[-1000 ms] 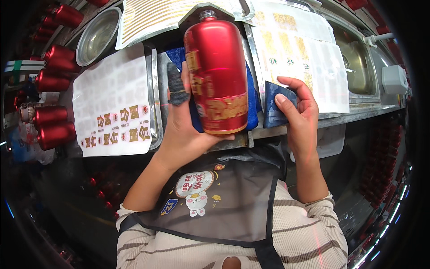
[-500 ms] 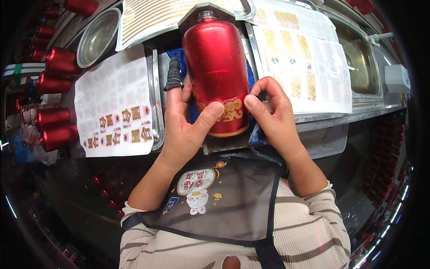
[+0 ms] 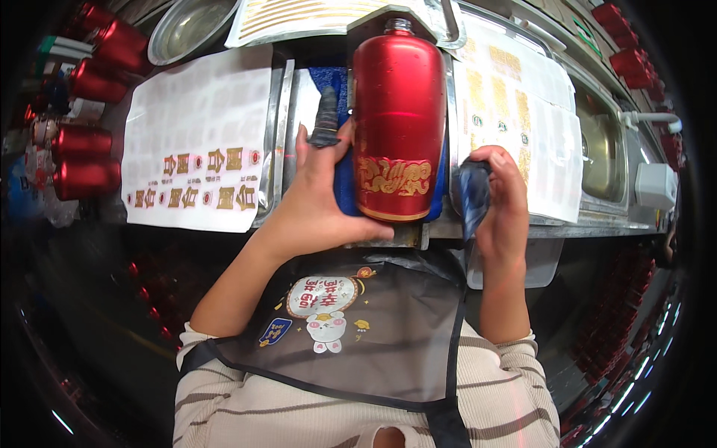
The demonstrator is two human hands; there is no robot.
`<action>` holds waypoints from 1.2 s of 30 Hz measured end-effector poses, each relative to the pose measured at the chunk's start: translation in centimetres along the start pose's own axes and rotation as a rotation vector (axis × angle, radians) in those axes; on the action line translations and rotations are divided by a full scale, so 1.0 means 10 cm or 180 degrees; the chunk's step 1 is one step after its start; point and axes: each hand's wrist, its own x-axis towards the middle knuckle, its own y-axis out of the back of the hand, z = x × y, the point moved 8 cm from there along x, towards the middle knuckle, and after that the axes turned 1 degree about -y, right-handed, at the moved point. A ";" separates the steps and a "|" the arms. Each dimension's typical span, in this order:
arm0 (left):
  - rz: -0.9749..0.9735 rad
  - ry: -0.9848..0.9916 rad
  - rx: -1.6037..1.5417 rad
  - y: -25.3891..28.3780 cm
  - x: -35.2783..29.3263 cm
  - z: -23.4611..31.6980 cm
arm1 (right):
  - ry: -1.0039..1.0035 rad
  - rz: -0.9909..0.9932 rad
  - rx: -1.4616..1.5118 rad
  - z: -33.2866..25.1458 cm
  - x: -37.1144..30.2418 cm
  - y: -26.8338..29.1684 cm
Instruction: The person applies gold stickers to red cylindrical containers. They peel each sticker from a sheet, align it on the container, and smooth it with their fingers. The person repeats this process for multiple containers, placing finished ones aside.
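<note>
A glossy red bottle (image 3: 398,104) lies on its back in the middle, neck pointing away, with a gold dragon-like decal (image 3: 394,178) near its base. Along its left side is my left hand (image 3: 317,183), fingers spread and the thumb stretched out just below the base; whether a fingertip touches the bottle is hard to tell. A dark ribbed finger cover (image 3: 326,116) sits on one of its fingers. To the right of the bottle, apart from it, my right hand (image 3: 504,201) pinches a dark blue glossy scraper-like piece (image 3: 473,196).
Decal sheets lie on both sides: one with gold and red characters (image 3: 202,142) at left, one with gold patches (image 3: 553,149) at right. A striped sheet (image 3: 299,19) and a metal bowl (image 3: 190,33) stand behind. Red bottles (image 3: 89,175) line the left. A sink (image 3: 603,149) is at right.
Both hands have come off the decal area. My right hand has moved right and picked up the dark blue piece. My left thumb has slid from the decal to below the base.
</note>
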 end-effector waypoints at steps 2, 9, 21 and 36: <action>0.0086 0.0005 0.0431 -0.06 0.01 -0.03 | 0.0193 0.0145 -0.0138 -0.08 -0.05 0.02; 0.0794 -0.0800 0.1407 -0.04 -0.06 0.24 | 0.2789 -0.0578 -0.2614 -0.54 -0.62 -1.05; 0.0758 -0.0570 0.0721 -0.07 -0.09 0.02 | 0.1582 0.0536 -0.1750 -0.41 -0.44 -0.15; 0.0871 -0.1045 0.2068 -0.02 -0.20 0.34 | 0.2246 0.0425 -0.1933 -0.33 -0.18 -0.14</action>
